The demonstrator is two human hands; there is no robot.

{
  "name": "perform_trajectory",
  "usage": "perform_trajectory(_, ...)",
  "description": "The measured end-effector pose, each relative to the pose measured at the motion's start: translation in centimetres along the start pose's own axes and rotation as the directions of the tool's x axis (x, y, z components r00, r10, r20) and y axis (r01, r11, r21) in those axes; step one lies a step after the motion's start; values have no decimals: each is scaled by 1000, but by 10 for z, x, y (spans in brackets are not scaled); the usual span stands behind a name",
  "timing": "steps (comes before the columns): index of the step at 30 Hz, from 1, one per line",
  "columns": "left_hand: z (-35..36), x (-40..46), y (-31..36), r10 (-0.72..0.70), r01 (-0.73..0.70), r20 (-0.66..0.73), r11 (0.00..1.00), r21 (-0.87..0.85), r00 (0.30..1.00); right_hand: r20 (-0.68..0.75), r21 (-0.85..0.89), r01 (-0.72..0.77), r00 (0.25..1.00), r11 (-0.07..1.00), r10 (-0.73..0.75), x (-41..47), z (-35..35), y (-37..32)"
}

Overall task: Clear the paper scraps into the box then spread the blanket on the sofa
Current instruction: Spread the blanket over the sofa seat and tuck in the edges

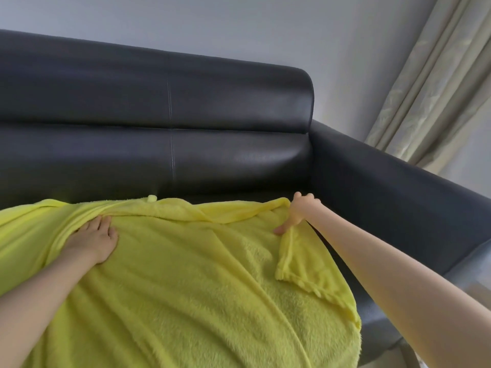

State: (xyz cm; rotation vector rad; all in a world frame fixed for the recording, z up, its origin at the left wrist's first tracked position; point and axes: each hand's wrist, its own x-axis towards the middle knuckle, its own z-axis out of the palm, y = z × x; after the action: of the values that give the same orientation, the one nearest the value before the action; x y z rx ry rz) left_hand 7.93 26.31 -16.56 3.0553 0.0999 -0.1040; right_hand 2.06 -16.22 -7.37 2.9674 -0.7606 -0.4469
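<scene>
A fluffy yellow blanket (191, 282) lies over the seat of a black leather sofa (186, 107). My left hand (94, 239) rests flat on the blanket near its bunched far edge, fingers straight. My right hand (296, 212) pinches the blanket's far right corner near the sofa's armrest. That corner is lifted, and a flap of it is folded back and hangs below my fingers. No paper scraps or box are in view.
The sofa's backrest runs across the top and its right armrest (393, 192) slopes down to the right. A pale curtain (435, 83) hangs at the upper right against a grey wall (239, 25).
</scene>
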Motion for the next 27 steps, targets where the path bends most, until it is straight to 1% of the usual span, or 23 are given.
perform_trajectory(1, -1, 0, 3, -14, 14, -5, 1000, 14, 1000, 53, -60, 4, 999, 998, -1, -6, -7, 4)
perform_trajectory(2, -1, 0, 5, -24, 25, -16, 999, 29, 1000, 128, -75, -13, 992, 997, 23, -10, -14, 8)
perform_trajectory(4, -2, -1, 6, -43, 45, -37, 997, 62, 998, 273, -116, -76, 956, 990, 105, -19, -23, 10)
perform_trajectory(5, -3, -1, 7, -57, 61, -48, 995, 85, 997, 324, -176, -69, 938, 982, 124, -23, -23, 10)
perform_trajectory(6, -4, -2, 9, -66, 74, -66, 990, 117, 996, 308, -218, -51, 944, 975, 118, -22, -22, 12)
perform_trajectory(7, -5, -3, 13, -69, 83, -94, 984, 155, 993, 238, -223, -26, 968, 975, 80, -20, -20, 14)
perform_trajectory(8, -7, -4, 17, -59, 85, -129, 975, 205, 990, 125, -155, -5, 992, 988, 24, -12, -20, 17)
perform_trajectory(9, -8, -6, 22, -40, 82, -162, 961, 265, 986, -11, -9, -13, 1000, 1000, 13, -3, -21, 23)
perform_trajectory(10, -9, -8, 27, -16, 79, -189, 942, 328, 982, -169, 159, -25, 984, 987, 52, 3, -23, 29)
perform_trajectory(11, -9, -11, 31, 3, 80, -210, 918, 388, 978, -309, 303, -22, 944, 953, 119, 7, -26, 35)
perform_trajectory(12, -7, -14, 33, 19, 84, -225, 895, 437, 974, -415, 418, -6, 888, 909, 197, 12, -29, 40)
perform_trajectory(13, -6, -15, 34, 28, 89, -235, 876, 474, 971, -484, 484, 8, 835, 875, 260, 17, -29, 44)
perform_trajectory(14, -4, -16, 34, 36, 96, -248, 861, 499, 968, -514, 528, 20, 803, 849, 301, 22, -28, 46)
perform_trajectory(15, -3, -17, 34, 49, 100, -269, 853, 512, 962, -521, 559, 24, 788, 829, 329, 23, -24, 48)
perform_trajectory(16, -4, -17, 35, 75, 93, -291, 847, 523, 954, -517, 576, 30, 787, 817, 336, 23, -19, 48)
perform_trajectory(19, -6, -22, 41, 202, 17, -317, 820, 572, 927, -474, 547, 50, 841, 835, 260, 23, 5, 47)
perform_trajectory(22, -9, -26, 53, 346, -76, -299, 757, 649, 889, -413, 462, 77, 900, 884, 137, 15, 23, 45)
perform_trajectory(24, -14, -27, 59, 408, -125, -287, 734, 667, 867, -449, 345, 88, 890, 935, 82, 7, 32, 41)
perform_trajectory(26, -20, -32, 71, 424, -178, -303, 783, 596, 854, -480, 255, 101, 877, 962, 36, 0, 41, 35)
perform_trajectory(27, -22, -35, 82, 443, -225, -327, 817, 531, 835, -447, 232, 78, 894, 970, 35, -2, 46, 32)
